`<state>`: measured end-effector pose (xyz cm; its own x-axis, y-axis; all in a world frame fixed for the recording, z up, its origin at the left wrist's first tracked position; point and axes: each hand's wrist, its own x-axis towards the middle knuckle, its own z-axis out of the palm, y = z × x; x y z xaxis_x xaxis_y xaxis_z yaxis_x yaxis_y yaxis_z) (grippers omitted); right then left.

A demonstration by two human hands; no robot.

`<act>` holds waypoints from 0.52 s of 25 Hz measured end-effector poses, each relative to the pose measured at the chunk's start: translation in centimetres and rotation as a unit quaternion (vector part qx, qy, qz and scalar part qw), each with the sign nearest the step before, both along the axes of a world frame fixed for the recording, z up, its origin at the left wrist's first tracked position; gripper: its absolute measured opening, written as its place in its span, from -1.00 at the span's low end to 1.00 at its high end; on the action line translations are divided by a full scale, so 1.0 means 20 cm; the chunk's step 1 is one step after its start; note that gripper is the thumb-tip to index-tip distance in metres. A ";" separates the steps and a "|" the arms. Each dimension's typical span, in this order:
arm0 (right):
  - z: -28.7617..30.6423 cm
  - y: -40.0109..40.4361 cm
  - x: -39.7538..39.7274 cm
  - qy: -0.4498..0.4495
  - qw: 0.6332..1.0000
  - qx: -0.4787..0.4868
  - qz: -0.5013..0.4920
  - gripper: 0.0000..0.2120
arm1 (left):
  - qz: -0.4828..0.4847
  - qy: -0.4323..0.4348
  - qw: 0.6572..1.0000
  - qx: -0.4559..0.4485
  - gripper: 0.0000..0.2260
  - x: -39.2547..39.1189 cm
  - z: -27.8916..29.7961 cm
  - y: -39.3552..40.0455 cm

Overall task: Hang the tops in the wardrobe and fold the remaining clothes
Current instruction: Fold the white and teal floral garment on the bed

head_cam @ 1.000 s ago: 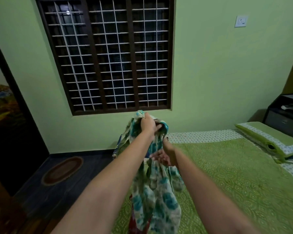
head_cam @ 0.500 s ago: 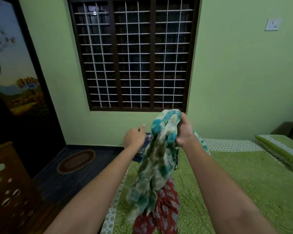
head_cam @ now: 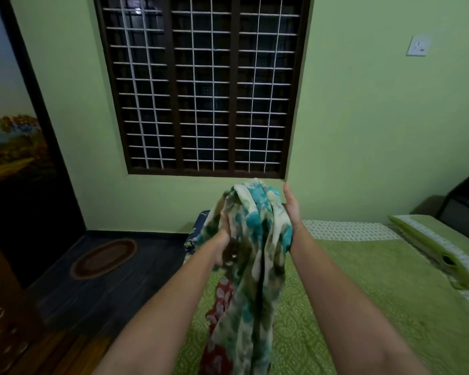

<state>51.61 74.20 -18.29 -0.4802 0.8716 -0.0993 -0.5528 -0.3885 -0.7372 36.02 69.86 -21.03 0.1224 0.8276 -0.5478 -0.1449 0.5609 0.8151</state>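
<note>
The left hand point(head_cam: 224, 239) is mostly hiding inside the folds of a flowery cloth point(head_cam: 251, 255), so its fingers are hard to see. It seems to be gripping the cloth from the left side, but I cannot tell just how the fingers are curling. The right hand point(head_cam: 291, 208) is showing only its back edge and thumb side. Its fingers are pointing up and looking straight, and the palm is pressing flat against the right side of the cloth. The fingertips on the far side are hiding behind the cloth.

The cloth is cream with blue-green flowers. It is bunching up high between the two hands, over the near left part of the bed point(head_cam: 363, 293). Its top is poking up above both hands, and the rest is hanging down in a long bundle between the arms. The bottom of it is getting cut off by the picture's lower edge, so I cannot tell what kind of garment it is.

A red patterned cloth point(head_cam: 218, 307) is lying on the bed's left edge, partly hiding behind the hanging cloth. A dark blue cloth point(head_cam: 198, 234) is peeking out at the bed's far left corner, mostly hidden behind the left arm. A green pillow point(head_cam: 439, 247) is lying along the bed's right edge, with its end cut off. A brown basket point(head_cam: 0, 320) with holes is blurry at the lower left.
</note>
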 end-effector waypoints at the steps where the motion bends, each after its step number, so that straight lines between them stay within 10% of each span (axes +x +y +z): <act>1: 0.00 -0.01 0.01 -0.007 1.000 0.000 0.003 -0.14 | -0.040 -0.026 0.999 -0.013 0.11 0.00 -0.05 -0.02; 5: 0.01 -0.05 0.01 -0.094 0.996 -0.001 0.001 -0.33 | 0.028 -0.201 0.976 0.074 -0.26 0.08 -0.04 -0.02; 8: -0.04 0.00 0.00 -0.252 0.968 -0.001 -0.020 -0.59 | 0.124 -0.125 0.969 0.174 -0.52 0.10 0.05 0.02; 13: -0.17 -0.01 -0.07 -0.451 0.866 0.134 -0.166 -0.66 | 0.078 -0.147 0.965 0.202 -0.40 0.04 0.05 0.05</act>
<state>50.26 74.08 -21.66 -0.0306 0.9967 -0.0758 0.2480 -0.0659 -0.9665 36.76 70.80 -20.09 0.0789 0.9875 -0.1367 -0.4597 0.1577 0.8739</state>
